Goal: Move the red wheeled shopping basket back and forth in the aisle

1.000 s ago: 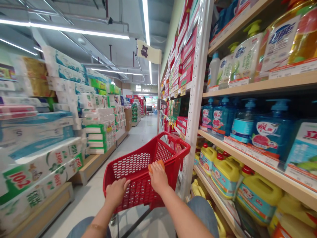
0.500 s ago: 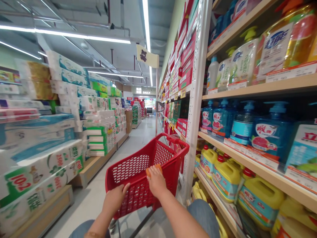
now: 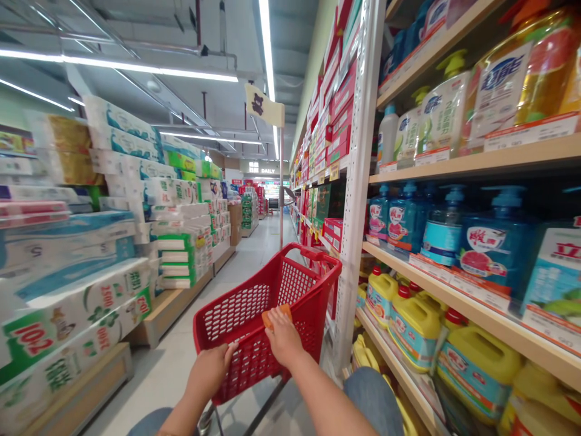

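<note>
A red shopping cart (image 3: 254, 339) with perforated sides stands in front of me in the aisle. On its near left rim rests my left hand (image 3: 213, 368), fingers curled against the red plastic. My right hand (image 3: 284, 339) presses an orange cloth (image 3: 278, 315) onto the cart's near side rim, its fingers bent over the cloth. Part of the cloth is hidden under that hand. A pole with a cream bear flag (image 3: 264, 106) rises from the far side of the cart.
Shelves (image 3: 476, 160) of pump bottles and yellow jugs (image 3: 414, 327) run close along the right, behind a white post (image 3: 354, 181). Stacked paper packs (image 3: 72, 321) on low wooden platforms (image 3: 167, 312) line the left. The aisle floor (image 3: 267, 233) stretches ahead.
My right hand and the cloth have moved slightly left along the rim. The cart's right end and the flag pole have shifted a little left.
</note>
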{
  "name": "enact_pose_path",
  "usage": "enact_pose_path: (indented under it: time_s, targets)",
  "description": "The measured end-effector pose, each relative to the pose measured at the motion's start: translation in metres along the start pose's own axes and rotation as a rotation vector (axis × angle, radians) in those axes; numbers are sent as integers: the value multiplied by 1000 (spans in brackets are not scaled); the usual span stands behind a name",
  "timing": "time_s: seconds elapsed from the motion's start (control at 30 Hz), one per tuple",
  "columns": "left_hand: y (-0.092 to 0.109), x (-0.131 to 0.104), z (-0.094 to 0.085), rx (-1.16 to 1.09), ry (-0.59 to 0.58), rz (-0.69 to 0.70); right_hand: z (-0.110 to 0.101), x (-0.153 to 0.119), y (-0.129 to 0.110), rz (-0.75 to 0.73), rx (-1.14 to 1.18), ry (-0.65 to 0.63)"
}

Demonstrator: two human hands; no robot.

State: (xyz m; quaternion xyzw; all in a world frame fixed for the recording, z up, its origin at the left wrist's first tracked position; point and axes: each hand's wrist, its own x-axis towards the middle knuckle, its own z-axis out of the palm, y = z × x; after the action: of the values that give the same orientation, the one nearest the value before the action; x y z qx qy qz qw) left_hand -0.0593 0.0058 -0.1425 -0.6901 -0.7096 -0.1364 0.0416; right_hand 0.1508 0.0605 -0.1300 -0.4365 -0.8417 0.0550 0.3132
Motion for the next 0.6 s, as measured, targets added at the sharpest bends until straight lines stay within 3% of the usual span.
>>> enact_pose_path:
  time_s: [0.17, 0.27, 0.37, 0.47, 0.6]
  targets:
    - [13, -15, 1, -24, -8, 106, 12, -17, -22, -130, 60, -50]
    - [2, -19, -2, -107, -20, 241, 0, -15, -10, -73, 90, -27]
    - [-5, -17, -1, -121, 22, 243, -9, -8, 5, 28, 65, 5]
    - [7, -15, 5, -128, 49, 204, -8, -9, 4, 56, 39, 5]
    - [28, -18, 14, -156, 57, 244, -2, -29, -15, -94, 85, -76]
